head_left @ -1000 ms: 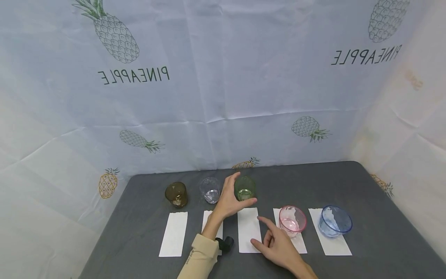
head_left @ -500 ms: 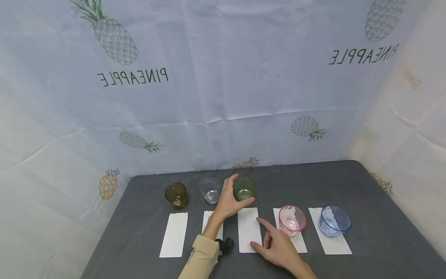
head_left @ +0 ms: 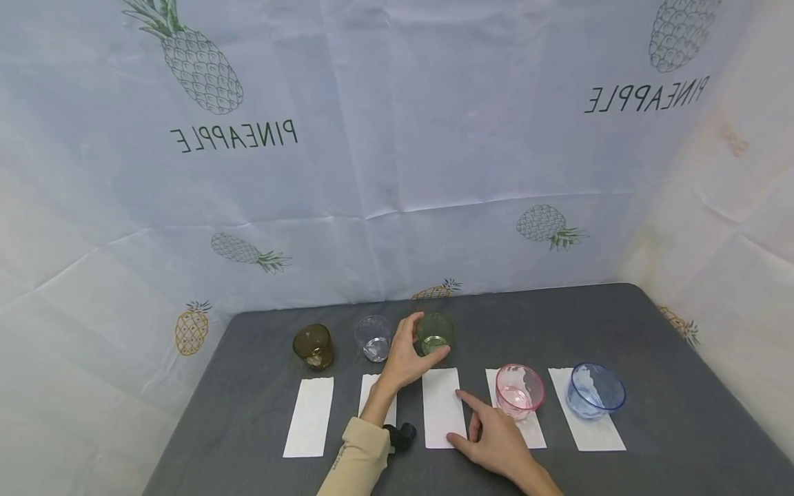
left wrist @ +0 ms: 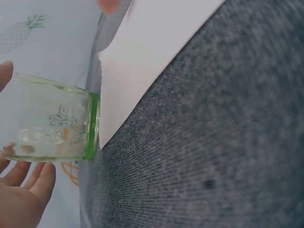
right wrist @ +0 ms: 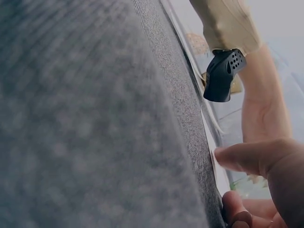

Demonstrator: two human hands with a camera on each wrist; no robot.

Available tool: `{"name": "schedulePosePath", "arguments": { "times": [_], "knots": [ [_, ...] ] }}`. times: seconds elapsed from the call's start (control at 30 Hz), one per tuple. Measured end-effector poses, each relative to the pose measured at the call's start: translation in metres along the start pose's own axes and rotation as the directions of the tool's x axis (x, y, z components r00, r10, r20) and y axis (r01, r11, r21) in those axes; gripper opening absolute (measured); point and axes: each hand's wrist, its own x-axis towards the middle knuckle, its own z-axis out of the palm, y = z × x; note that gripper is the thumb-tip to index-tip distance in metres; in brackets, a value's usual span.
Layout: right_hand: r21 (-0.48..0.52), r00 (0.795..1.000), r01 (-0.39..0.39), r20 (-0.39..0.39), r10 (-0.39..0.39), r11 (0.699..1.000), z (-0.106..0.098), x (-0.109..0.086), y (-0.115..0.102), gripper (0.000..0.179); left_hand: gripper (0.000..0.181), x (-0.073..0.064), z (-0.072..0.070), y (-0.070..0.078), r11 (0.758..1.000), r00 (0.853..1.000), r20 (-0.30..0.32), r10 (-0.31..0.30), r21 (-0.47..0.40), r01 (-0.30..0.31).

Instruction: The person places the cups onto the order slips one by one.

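Note:
My left hand [head_left: 403, 358] reaches round a green glass [head_left: 436, 332] at the back of the table, the thumb in front and the fingers along its left side. In the left wrist view the green glass [left wrist: 52, 121] stands upright, with fingertips [left wrist: 43, 178] against one side and the thumb tip right by its rim. My right hand [head_left: 496, 441] holds nothing. Its thumb and index finger are stretched apart over the right edge of the middle white paper strip [head_left: 442, 406], the other fingers bent under.
A brown glass [head_left: 313, 346] and a colourless glass [head_left: 374, 339] stand left of the green one. A pink-rimmed glass [head_left: 520, 393] and a blue glass [head_left: 595, 391] stand on paper strips at right. Another strip [head_left: 309, 417] lies at left. A pineapple-print cloth [head_left: 397, 172] hangs behind the table.
My left thumb has drawn in closer to the green glass, narrowing the grasp. My right hand has barely moved, and the glasses stay in place.

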Motion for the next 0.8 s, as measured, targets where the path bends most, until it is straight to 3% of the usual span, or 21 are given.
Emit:
{"name": "schedulePosePath", "arguments": {
  "times": [0.8],
  "knots": [
    [-0.046, 1.000, -0.009, 0.012, 0.010, 0.999, 0.0002, 0.0012, -0.0014, 0.063, 0.083, 0.0033, 0.0055, -0.0041, 0.999, 0.999, -0.047, 0.023, -0.033, -0.025]
  ]
}}
